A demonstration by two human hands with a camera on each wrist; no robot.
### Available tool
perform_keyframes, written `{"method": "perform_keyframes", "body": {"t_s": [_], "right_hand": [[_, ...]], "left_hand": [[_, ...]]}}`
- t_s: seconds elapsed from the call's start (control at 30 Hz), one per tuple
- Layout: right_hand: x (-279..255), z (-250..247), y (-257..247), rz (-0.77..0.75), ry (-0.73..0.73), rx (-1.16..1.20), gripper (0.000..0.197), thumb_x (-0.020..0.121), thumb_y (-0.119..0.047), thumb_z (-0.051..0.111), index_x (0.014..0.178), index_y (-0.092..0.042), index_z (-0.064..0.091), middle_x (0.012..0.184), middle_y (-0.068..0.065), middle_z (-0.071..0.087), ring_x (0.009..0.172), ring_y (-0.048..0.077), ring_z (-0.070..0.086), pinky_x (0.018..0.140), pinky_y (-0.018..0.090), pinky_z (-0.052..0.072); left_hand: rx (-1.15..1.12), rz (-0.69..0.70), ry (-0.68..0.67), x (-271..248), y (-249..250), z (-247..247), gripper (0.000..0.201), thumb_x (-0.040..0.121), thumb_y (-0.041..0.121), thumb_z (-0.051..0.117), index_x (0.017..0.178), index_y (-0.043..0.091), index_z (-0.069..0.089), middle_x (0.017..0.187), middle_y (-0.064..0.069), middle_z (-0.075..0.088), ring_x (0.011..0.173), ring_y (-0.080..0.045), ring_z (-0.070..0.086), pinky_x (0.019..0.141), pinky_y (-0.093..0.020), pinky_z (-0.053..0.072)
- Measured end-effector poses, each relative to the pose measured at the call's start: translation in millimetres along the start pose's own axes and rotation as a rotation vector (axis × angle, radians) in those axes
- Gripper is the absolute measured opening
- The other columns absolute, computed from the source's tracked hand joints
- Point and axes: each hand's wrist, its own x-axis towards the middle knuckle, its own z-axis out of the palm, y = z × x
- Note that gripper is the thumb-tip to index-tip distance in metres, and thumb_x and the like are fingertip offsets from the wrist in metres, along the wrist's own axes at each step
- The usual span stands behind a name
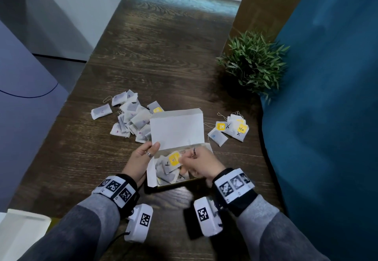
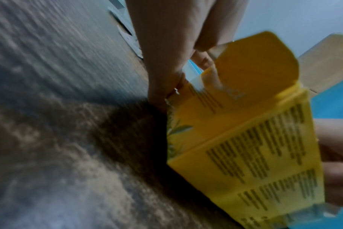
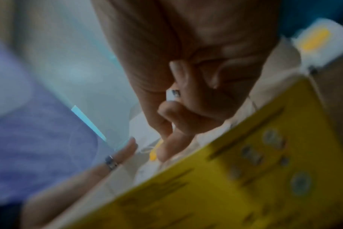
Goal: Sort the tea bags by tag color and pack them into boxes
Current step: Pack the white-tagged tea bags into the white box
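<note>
An open tea box (image 1: 176, 130), white inside and yellow outside (image 2: 245, 147), stands on the wooden table with its lid raised. My left hand (image 1: 143, 158) grips the box's left side, thumb against the lid's inner face. My right hand (image 1: 198, 161) reaches into the box, and its fingertips pinch a tea bag with a yellow tag (image 1: 174, 158) lying on several other bags inside. Left of the box lies a pile of tea bags with purple marks (image 1: 131, 117). On its right is a smaller pile with yellow tags (image 1: 231, 130). The right wrist view is blurred and shows curled fingers (image 3: 186, 77) over the box (image 3: 245, 178).
A small green potted plant (image 1: 253, 62) stands at the table's right edge, behind the yellow-tag pile. Blue fabric (image 1: 327, 117) borders the right side. A white box (image 1: 20, 230) sits at the near left corner. The far half of the table (image 1: 163, 46) is bare wood.
</note>
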Motion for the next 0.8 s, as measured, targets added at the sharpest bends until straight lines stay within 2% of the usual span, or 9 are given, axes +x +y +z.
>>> {"method": "perform_keyframes", "body": {"t_s": [0.1, 0.17, 0.23, 0.3, 0.4, 0.5, 0.6, 0.7, 0.8], "right_hand": [[-3, -4, -4, -0.127, 0.236, -0.429, 0.013, 0.089, -0.025, 0.055, 0.079, -0.019, 0.060, 0.064, -0.001, 0.062, 0.059, 0.016, 0.059, 0.056, 0.024, 0.044], [-6, -16, -9, -0.176, 0.394, -0.479, 0.022, 0.091, -0.032, 0.049, 0.081, -0.016, 0.061, 0.056, -0.004, 0.056, 0.055, 0.015, 0.055, 0.055, 0.027, 0.042], [-2, -41, -11, -0.173, 0.593, -0.414, 0.030, 0.092, -0.032, 0.046, 0.079, -0.011, 0.062, 0.065, 0.005, 0.063, 0.061, 0.022, 0.057, 0.058, 0.033, 0.047], [16, -75, -3, -0.143, 0.703, -0.408, 0.022, 0.091, -0.026, 0.048, 0.084, -0.010, 0.062, 0.085, 0.009, 0.067, 0.077, 0.025, 0.060, 0.071, 0.036, 0.051], [49, -101, 16, -0.014, 0.611, -0.469, 0.015, 0.085, -0.025, 0.059, 0.097, -0.017, 0.061, 0.108, 0.011, 0.061, 0.101, 0.027, 0.058, 0.089, 0.037, 0.047], [67, -95, 34, 0.015, 0.505, -0.554, 0.023, 0.082, -0.023, 0.064, 0.103, -0.017, 0.057, 0.117, 0.009, 0.056, 0.110, 0.028, 0.054, 0.094, 0.039, 0.046], [70, -88, 41, 0.023, 0.500, -0.586, 0.035, 0.080, -0.013, 0.064, 0.114, -0.013, 0.054, 0.125, 0.010, 0.051, 0.111, 0.028, 0.053, 0.096, 0.035, 0.044], [68, -91, 45, 0.059, 0.461, -0.465, 0.037, 0.079, -0.006, 0.066, 0.113, -0.012, 0.052, 0.101, 0.008, 0.061, 0.083, 0.020, 0.059, 0.074, 0.027, 0.047], [62, -108, 45, 0.018, 0.507, -0.272, 0.036, 0.076, -0.010, 0.073, 0.107, -0.011, 0.057, 0.079, 0.001, 0.055, 0.074, 0.016, 0.054, 0.073, 0.025, 0.043]], "left_hand": [[0.010, 0.002, 0.009, 0, 1, 0, 0.039, 0.067, 0.035, 0.067, 0.093, 0.007, 0.062, 0.096, -0.008, 0.070, 0.086, -0.020, 0.065, 0.076, -0.029, 0.055], [0.023, 0.000, 0.008, 0, 1, 0, 0.029, 0.077, 0.028, 0.060, 0.096, 0.006, 0.061, 0.102, -0.011, 0.067, 0.092, -0.023, 0.063, 0.080, -0.031, 0.054], [0.027, -0.008, 0.012, 0, 1, 0, 0.020, 0.086, 0.021, 0.054, 0.096, 0.006, 0.061, 0.103, -0.011, 0.067, 0.092, -0.023, 0.063, 0.082, -0.032, 0.054], [0.034, -0.011, 0.015, -1, 2, 1, 0.016, 0.091, 0.017, 0.050, 0.096, 0.007, 0.062, 0.103, -0.010, 0.068, 0.093, -0.022, 0.064, 0.083, -0.033, 0.053], [0.041, -0.023, 0.022, -1, 3, 2, 0.017, 0.092, 0.016, 0.050, 0.098, 0.007, 0.062, 0.105, -0.011, 0.068, 0.097, -0.025, 0.062, 0.087, -0.036, 0.052], [0.043, -0.033, 0.032, -1, 3, 1, 0.019, 0.089, 0.020, 0.054, 0.098, 0.006, 0.061, 0.108, -0.014, 0.066, 0.099, -0.027, 0.061, 0.085, -0.035, 0.053], [0.042, -0.032, 0.016, 0, 2, -2, 0.056, 0.060, 0.047, 0.080, 0.096, 0.007, 0.063, 0.102, -0.011, 0.070, 0.090, -0.022, 0.067, 0.077, -0.032, 0.057], [0.028, -0.031, 0.005, 1, 1, -5, 0.067, 0.050, 0.051, 0.083, 0.098, 0.008, 0.064, 0.101, -0.010, 0.072, 0.087, -0.019, 0.069, 0.073, -0.029, 0.058], [0.018, -0.037, 0.020, 1, 1, -2, 0.054, 0.062, 0.045, 0.079, 0.098, 0.008, 0.064, 0.101, -0.010, 0.071, 0.090, -0.021, 0.068, 0.077, -0.031, 0.057]]}}
